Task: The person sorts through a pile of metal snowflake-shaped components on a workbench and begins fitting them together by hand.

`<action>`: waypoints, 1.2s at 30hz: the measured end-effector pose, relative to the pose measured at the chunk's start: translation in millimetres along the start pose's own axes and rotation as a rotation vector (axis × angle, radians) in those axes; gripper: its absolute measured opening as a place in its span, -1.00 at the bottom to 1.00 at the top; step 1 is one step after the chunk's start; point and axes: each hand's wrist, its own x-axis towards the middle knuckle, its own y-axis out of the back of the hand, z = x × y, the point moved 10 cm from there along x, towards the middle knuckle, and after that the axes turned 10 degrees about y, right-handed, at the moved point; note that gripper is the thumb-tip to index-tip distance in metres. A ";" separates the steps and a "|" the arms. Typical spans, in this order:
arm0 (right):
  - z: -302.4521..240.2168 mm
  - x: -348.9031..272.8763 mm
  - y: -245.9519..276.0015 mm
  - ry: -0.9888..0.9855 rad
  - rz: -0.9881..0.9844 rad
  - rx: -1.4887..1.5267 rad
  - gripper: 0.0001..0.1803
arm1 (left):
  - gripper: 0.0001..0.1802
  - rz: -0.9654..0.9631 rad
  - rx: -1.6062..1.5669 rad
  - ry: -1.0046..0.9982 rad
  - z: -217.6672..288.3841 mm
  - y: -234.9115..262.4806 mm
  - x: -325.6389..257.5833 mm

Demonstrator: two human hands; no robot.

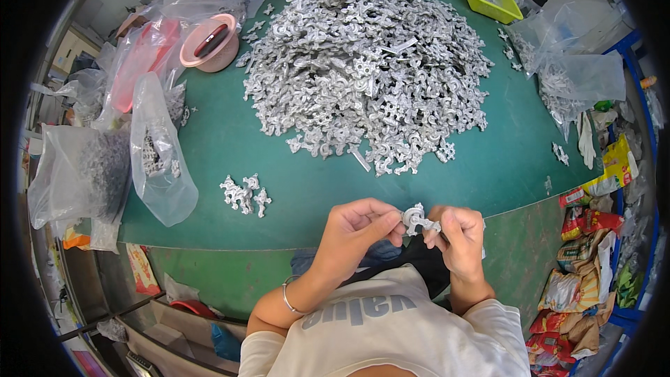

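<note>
Head view: left hand (357, 227) and right hand (457, 232) are pinching one small silvery cast-metal piece (417, 218) between closed fingers, held near the body over the green surface (230, 132) edge, likely for close handling.

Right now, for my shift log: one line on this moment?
left hand: holds metal part | right hand: same part | big pile on green table | small cluster left
</note>
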 end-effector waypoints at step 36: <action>47.9 15.9 38.0 -0.170 0.211 -0.075 -0.84 | -0.63 0.383 0.824 -0.514 48.9 27.0 -26.9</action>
